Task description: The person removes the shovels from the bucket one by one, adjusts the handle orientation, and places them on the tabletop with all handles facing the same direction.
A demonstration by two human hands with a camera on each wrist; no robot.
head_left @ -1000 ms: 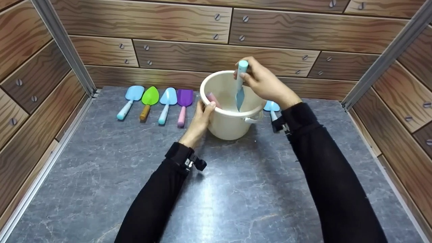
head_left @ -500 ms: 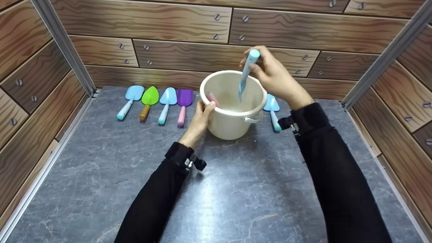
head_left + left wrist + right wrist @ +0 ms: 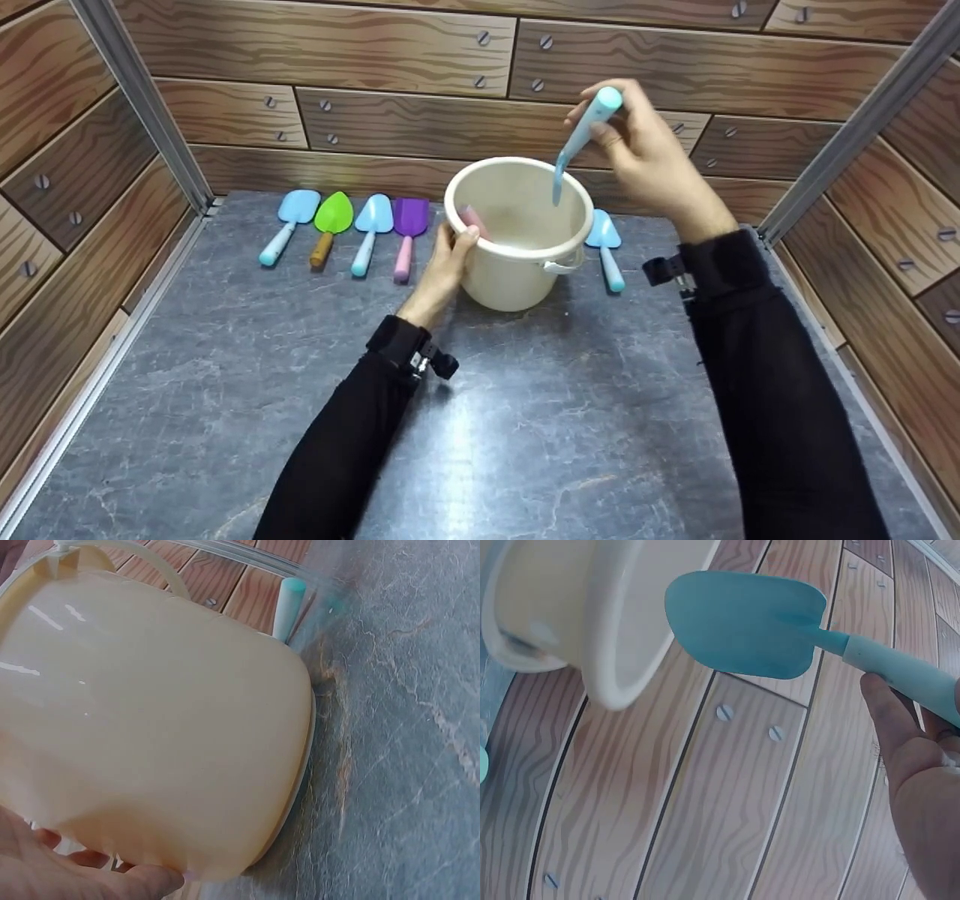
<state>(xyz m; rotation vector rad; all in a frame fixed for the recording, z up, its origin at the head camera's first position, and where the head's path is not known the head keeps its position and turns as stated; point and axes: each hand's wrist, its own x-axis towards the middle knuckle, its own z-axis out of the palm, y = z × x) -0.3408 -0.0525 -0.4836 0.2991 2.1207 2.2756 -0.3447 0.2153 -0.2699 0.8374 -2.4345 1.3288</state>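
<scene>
A cream bucket (image 3: 510, 281) stands upright on the grey floor; in the left wrist view its wall (image 3: 172, 705) fills much of the picture. My left hand (image 3: 442, 270) holds its near left side, thumb at the rim. My right hand (image 3: 652, 150) pinches the pale blue handle of a hand trowel (image 3: 585, 135), handle up and blade down, over the bucket's right rim. The right wrist view shows the trowel's broad teal-blue blade (image 3: 746, 622) beside the rim, the right hand (image 3: 922, 757) on its handle. A pink handle (image 3: 474, 223) leans inside the bucket.
Left of the bucket lie a blue trowel (image 3: 289, 221), a green trowel (image 3: 334, 214) with brown handle, another blue trowel (image 3: 373, 217) and a purple shovel (image 3: 411, 217) with pink handle. A further blue trowel (image 3: 606, 236) lies to its right. Wood-patterned walls (image 3: 405, 120) enclose three sides.
My right hand has lifted the trowel up and to the right, from inside the bucket to over its right rim, tilting it more. My left hand and the bucket stay put.
</scene>
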